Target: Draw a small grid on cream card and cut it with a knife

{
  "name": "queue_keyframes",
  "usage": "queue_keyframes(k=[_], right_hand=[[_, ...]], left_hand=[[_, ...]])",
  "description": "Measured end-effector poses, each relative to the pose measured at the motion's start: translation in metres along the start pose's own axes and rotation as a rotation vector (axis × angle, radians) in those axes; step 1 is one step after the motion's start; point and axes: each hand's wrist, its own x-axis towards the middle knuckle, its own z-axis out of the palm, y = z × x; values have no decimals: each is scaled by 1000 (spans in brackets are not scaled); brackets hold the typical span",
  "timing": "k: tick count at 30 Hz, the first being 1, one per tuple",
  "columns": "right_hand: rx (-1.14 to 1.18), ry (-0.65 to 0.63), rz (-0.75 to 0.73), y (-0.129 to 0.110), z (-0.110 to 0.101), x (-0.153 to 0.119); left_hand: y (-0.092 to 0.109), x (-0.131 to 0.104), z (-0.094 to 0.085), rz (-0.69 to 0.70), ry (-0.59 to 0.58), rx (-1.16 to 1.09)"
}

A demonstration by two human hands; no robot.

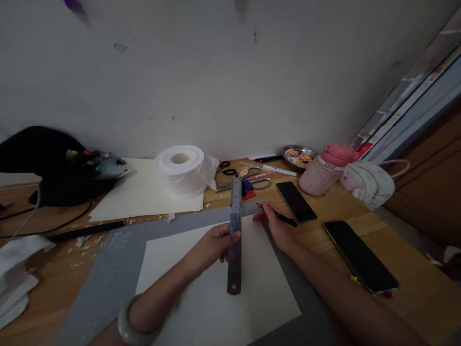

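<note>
My left hand (220,240) is closed around a metal ruler (235,269), thumb on its face. The ruler points away from me above a cream sheet of paper (201,293), and I cannot tell whether its far end touches anything. My right hand (274,223) holds a black pen (286,219) by the paper's far right corner, with the tip pointing left. Beneath the paper lies a grey cutting mat (118,262).
Behind stand a toilet paper roll (180,173) on more sheets (126,192), scissors (264,181), markers (279,170), a metal bowl (297,161) and a pink bottle (320,173). Two phones (297,202) lie to the right. Crumpled tissue (18,274) and paper scraps (81,245) are on the left.
</note>
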Motion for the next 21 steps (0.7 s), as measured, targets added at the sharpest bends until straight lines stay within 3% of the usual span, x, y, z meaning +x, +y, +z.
queue_keyframes(k=[4, 7, 10, 14, 17, 19, 21], right_hand=[[-110, 17, -40, -13, -1, -5], [-143, -66, -171, -18, 0, -9], [-145, -161, -241, -19, 0, -13], [-176, -294, -263, -25, 0, -19], [-209, -347, -262, -27, 1, -20], [-204, -310, -262, -23, 2, -17], [-170, -228, -237, -17, 4, -14]], left_hand=[[-11, 0, 13, -29, 11, 1], [-23, -2, 26, -104, -102, 69], [-30, -7, 33, -154, -125, 154], [-23, -16, 29, -242, -238, 365], [-9, -24, 20, -311, -290, 657], [-1, -26, 14, -239, -210, 855], [2, -23, 9, -58, 0, 1018]])
